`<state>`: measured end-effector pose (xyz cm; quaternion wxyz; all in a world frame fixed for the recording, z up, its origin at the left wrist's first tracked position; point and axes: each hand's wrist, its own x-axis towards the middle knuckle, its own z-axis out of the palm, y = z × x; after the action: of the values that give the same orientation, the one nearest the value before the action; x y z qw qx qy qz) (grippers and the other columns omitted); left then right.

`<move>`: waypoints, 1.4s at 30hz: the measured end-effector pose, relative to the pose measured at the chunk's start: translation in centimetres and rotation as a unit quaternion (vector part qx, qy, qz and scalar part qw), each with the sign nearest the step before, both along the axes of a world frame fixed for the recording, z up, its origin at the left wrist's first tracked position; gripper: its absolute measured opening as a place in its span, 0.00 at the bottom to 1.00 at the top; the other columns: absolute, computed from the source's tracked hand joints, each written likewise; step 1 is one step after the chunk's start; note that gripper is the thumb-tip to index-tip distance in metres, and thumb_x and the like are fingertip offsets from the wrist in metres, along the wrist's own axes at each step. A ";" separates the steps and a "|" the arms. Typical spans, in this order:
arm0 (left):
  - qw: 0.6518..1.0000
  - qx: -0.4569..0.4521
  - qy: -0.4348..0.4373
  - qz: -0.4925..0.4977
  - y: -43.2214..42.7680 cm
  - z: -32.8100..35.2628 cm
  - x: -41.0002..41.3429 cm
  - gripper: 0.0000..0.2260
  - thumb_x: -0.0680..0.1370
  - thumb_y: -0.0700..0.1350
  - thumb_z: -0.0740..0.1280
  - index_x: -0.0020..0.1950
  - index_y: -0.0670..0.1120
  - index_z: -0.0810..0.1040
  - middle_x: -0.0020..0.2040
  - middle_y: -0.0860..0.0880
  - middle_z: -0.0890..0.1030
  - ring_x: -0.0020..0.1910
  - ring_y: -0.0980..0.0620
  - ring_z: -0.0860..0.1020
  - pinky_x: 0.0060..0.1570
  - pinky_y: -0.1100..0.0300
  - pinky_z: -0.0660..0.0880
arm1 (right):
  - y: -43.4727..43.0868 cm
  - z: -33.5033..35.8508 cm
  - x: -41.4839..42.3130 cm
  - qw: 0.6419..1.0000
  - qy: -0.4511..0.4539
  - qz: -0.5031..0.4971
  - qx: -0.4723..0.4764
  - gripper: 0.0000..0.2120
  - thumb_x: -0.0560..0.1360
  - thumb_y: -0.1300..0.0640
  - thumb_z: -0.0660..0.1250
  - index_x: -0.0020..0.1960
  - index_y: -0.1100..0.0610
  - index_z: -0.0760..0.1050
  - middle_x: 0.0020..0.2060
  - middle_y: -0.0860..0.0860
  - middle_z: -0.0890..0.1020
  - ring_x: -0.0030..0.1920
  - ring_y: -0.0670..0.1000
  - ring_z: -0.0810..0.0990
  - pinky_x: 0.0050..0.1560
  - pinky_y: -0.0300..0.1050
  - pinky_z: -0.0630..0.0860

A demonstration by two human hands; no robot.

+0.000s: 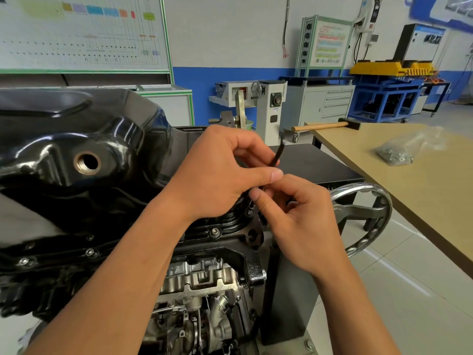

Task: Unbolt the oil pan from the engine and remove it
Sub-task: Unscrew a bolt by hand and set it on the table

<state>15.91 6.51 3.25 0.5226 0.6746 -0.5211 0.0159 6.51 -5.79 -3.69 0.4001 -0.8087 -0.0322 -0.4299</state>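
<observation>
The glossy black oil pan (76, 139) sits on top of the upturned engine (204, 290), its brass drain hole (87, 163) facing me. Small bolts (90, 251) line the pan's flange at lower left. My left hand (220, 172) grips a thin black hex key (277, 155) over the pan's right end. My right hand (299, 221) sits just below it, with thumb and fingers pinching the key's lower end near the flange. What the key's tip touches is hidden by my fingers.
A chrome handwheel (368, 213) of the engine stand sticks out at right. Beyond it stands a wooden table (422, 190) with a hammer (325, 126) and a plastic bag of hardware (404, 149). Cabinets and training boards line the back wall.
</observation>
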 end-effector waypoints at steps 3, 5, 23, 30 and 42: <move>0.999 -0.016 -0.018 0.039 -0.2 -0.1 -0.2 0.11 0.68 0.40 0.80 0.38 0.47 0.78 0.35 0.50 0.82 0.33 0.56 0.81 0.35 0.67 0.76 | -0.2 -0.1 -0.1 0.999 0.006 -0.024 0.021 0.14 0.69 0.54 0.80 0.38 0.41 0.75 0.30 0.42 0.75 0.28 0.45 0.69 0.32 0.35 0.67; 0.998 -0.015 -0.025 0.054 -0.3 -0.1 -0.3 0.12 0.68 0.41 0.80 0.37 0.48 0.76 0.35 0.49 0.82 0.33 0.52 0.80 0.34 0.63 0.77 | -0.1 -0.2 0.0 0.999 -0.004 -0.020 0.042 0.13 0.68 0.53 0.81 0.36 0.44 0.76 0.29 0.43 0.75 0.28 0.45 0.69 0.31 0.35 0.67; 1.000 -0.016 -0.010 -0.005 0.1 -0.2 -0.3 0.06 0.73 0.39 0.76 0.47 0.49 0.84 0.42 0.52 0.86 0.42 0.59 0.84 0.43 0.62 0.81 | -0.7 -0.4 0.0 0.998 0.023 0.006 -0.050 0.09 0.78 0.59 0.69 0.44 0.46 0.76 0.33 0.42 0.74 0.32 0.47 0.72 0.36 0.33 0.66; 0.999 -0.025 -0.017 0.032 -0.3 -0.3 -0.5 0.07 0.71 0.41 0.77 0.46 0.46 0.82 0.35 0.47 0.80 0.31 0.52 0.73 0.32 0.66 0.72 | -0.9 -1.9 0.9 0.992 0.121 0.003 0.032 0.09 0.71 0.57 0.78 0.41 0.48 0.79 0.32 0.45 0.80 0.29 0.42 0.74 0.33 0.33 0.71; 0.998 -0.034 0.012 0.057 -0.8 -0.5 -0.8 0.09 0.69 0.46 0.80 0.39 0.41 0.84 0.31 0.46 0.84 0.26 0.48 0.82 0.29 0.59 0.80 | -0.8 -2.0 0.9 0.997 0.075 -0.007 0.018 0.09 0.72 0.57 0.78 0.36 0.53 0.80 0.30 0.49 0.80 0.28 0.43 0.73 0.31 0.32 0.69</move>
<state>15.13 5.67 2.73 0.5497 0.6854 -0.4743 0.0553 7.46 -6.62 -5.68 0.4131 -0.8314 0.0115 -0.3714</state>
